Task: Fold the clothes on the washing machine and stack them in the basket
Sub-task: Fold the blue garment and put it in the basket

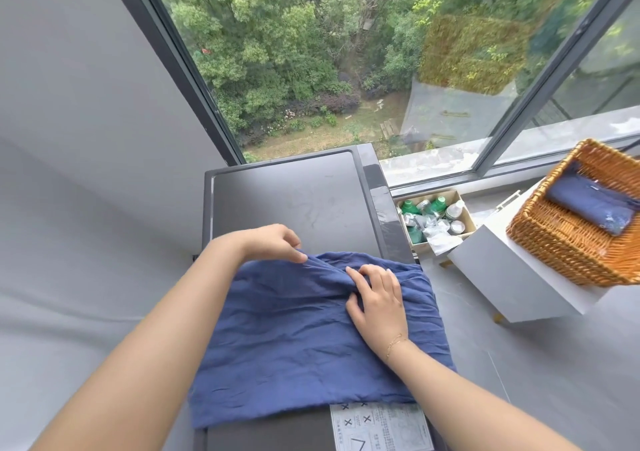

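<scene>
Grey walls and a tall window over trees framed the dark grey washing machine (294, 194); on its top lay a crumpled blue cloth garment (311, 340); the left hand (277, 243) had its grip pinched on the garment's far edge; the right hand (377, 298) pressed a fold, fingers curled into the fabric; further right, a woven wicker basket (554, 243) held a folded navy garment (592, 205) on a white cabinet (512, 277).
</scene>
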Action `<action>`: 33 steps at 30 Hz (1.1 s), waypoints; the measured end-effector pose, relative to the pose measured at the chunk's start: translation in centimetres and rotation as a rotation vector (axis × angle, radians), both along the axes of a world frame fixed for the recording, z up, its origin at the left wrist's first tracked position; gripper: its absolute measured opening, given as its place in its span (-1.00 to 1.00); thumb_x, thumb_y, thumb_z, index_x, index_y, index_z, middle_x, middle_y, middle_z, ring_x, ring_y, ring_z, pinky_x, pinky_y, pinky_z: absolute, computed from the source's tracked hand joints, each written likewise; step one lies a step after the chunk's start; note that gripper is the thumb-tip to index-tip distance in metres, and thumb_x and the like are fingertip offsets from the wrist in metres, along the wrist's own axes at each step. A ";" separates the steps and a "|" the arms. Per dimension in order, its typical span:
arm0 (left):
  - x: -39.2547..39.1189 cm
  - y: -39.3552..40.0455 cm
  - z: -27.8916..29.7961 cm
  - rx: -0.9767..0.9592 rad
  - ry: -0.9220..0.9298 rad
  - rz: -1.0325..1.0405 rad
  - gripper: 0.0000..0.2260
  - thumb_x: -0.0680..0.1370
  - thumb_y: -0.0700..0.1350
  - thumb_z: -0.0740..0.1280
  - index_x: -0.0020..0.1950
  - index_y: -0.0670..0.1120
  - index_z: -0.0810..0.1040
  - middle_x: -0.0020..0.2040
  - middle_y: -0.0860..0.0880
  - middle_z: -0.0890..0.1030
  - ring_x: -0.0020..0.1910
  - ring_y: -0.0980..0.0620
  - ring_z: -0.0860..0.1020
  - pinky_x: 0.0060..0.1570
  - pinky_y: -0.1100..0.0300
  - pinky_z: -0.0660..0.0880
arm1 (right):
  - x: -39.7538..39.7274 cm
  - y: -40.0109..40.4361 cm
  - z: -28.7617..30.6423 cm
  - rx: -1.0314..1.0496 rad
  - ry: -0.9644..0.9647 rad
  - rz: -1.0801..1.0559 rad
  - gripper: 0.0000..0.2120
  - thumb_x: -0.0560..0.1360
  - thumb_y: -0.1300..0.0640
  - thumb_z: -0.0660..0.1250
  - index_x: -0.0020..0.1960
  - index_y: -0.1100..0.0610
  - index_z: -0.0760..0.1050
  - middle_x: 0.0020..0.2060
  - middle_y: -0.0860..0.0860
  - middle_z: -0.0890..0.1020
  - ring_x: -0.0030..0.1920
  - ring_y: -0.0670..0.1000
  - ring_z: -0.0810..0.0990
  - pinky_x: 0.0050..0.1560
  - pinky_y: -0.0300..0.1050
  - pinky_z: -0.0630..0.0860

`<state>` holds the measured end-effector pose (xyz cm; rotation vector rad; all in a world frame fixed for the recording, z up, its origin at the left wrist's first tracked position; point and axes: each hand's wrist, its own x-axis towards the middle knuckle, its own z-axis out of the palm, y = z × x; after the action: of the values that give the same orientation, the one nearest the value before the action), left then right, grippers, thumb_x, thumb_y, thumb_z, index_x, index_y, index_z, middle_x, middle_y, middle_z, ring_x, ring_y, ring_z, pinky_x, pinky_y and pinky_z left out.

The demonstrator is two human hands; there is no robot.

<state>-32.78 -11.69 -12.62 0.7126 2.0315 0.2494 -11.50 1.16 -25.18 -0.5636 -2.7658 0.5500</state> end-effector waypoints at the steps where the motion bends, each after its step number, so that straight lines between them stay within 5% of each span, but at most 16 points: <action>1: -0.2 -0.1 -0.1 0.019 -0.078 0.033 -0.73 0.42 0.14 0.34 -0.28 -0.04 0.43 -0.24 0.08 0.44 -0.19 0.02 0.39 -0.09 0.12 0.28 | -0.1 0.0 0.0 -0.013 -0.017 -0.011 -0.59 0.42 0.06 0.16 0.22 0.05 0.53 0.09 0.02 0.50 0.20 0.04 0.39 0.35 0.02 0.21; 6: -0.7 -1.1 -0.5 -0.108 -0.170 0.031 -0.65 0.45 0.26 0.29 -0.25 -0.02 0.52 -0.24 0.01 0.42 -0.22 0.00 0.32 -0.15 0.09 0.22 | -1.3 0.3 0.9 -0.054 -0.063 -0.069 -0.60 0.34 -0.11 0.21 0.11 -0.04 0.60 -0.03 -0.01 0.50 0.08 0.05 0.42 0.23 -0.03 0.22; 8: -1.2 -1.3 -0.4 -0.301 0.019 -0.035 -0.59 0.50 0.32 0.21 -0.07 0.01 0.60 -0.08 -0.02 0.53 -0.01 -0.06 0.31 -0.01 0.06 0.27 | -2.0 0.9 1.4 -0.042 -0.052 -0.076 -0.62 0.38 -0.19 0.19 0.05 -0.05 0.62 -0.12 -0.02 0.50 -0.01 0.06 0.44 0.16 -0.03 0.23; 10: -1.9 -1.7 -0.4 -0.390 0.207 -0.132 -0.62 0.50 0.33 0.15 -0.09 0.10 0.60 -0.04 0.01 0.55 0.11 -0.12 0.26 0.13 0.03 0.31 | -2.6 1.4 1.8 -0.017 -0.065 -0.068 -0.58 0.44 -0.23 0.13 0.05 -0.03 0.62 -0.17 -0.01 0.50 -0.07 0.09 0.48 0.13 -0.02 0.23; 13: -3.6 -2.4 -0.9 -0.373 0.321 -0.208 -0.62 0.32 0.37 0.08 -0.34 0.14 0.50 -0.19 0.04 0.50 0.09 -0.11 0.33 0.22 -0.06 0.31 | -3.2 2.1 1.8 0.012 -0.088 -0.066 -0.58 0.44 -0.22 0.11 0.02 -0.02 0.62 -0.22 -0.02 0.50 -0.12 0.10 0.49 0.13 -0.04 0.21; 17: -3.5 -2.1 -1.5 -0.269 0.439 -0.164 -0.72 0.58 0.19 0.12 -0.01 0.08 0.55 0.06 -0.03 0.43 0.08 -0.05 0.23 0.17 0.10 0.17 | -3.4 3.3 1.5 0.020 -0.080 -0.051 -0.68 0.38 -0.15 0.16 -0.21 0.03 0.57 -0.34 -0.04 0.49 -0.22 0.10 0.50 0.06 -0.07 0.22; 22: -3.0 -2.7 -3.6 -0.063 0.714 -0.103 -0.78 0.62 0.11 0.17 0.03 0.02 0.50 0.08 0.03 0.56 0.16 -0.04 0.44 0.12 0.05 0.29 | -4.0 5.3 1.7 -0.046 -0.140 -0.108 -0.79 0.43 -0.04 0.17 -0.24 0.03 0.50 -0.32 -0.07 0.57 -0.19 0.10 0.53 0.01 -0.06 0.20; 25: -2.5 -3.6 -4.8 0.025 0.618 0.081 -0.76 0.55 0.17 0.27 0.08 0.05 0.45 0.04 0.07 0.53 0.09 0.00 0.49 0.07 0.04 0.32 | -4.4 5.8 1.9 -0.053 -0.159 -0.172 -0.96 0.42 0.12 0.37 -0.13 0.05 0.53 -0.21 -0.01 0.58 -0.10 0.13 0.52 0.05 -0.03 0.20; 29: -2.1 -4.2 -5.0 -0.086 0.371 0.157 -0.71 0.47 0.12 0.39 0.10 0.06 0.42 -0.08 0.06 0.50 0.02 -0.01 0.49 0.06 0.07 0.35 | -4.3 4.8 2.5 -0.051 -0.046 -0.180 -0.70 0.30 0.25 0.43 0.00 0.06 0.53 -0.09 0.02 0.51 -0.05 0.11 0.50 0.11 -0.06 0.23; 33: -1.8 -4.0 -5.2 0.033 0.392 0.295 -0.97 0.49 -0.12 0.32 -0.10 -0.02 0.54 -0.11 -0.01 0.57 -0.04 -0.09 0.53 -0.18 0.17 0.34 | -4.1 3.0 2.4 -0.016 -0.028 -0.048 -0.58 0.24 0.24 0.43 0.10 0.09 0.55 -0.02 0.04 0.51 -0.01 0.11 0.49 0.12 -0.02 0.31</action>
<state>-34.59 -15.68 -17.84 0.5065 2.5148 0.3345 -15.59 4.20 -22.81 -0.6440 -2.7685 0.5588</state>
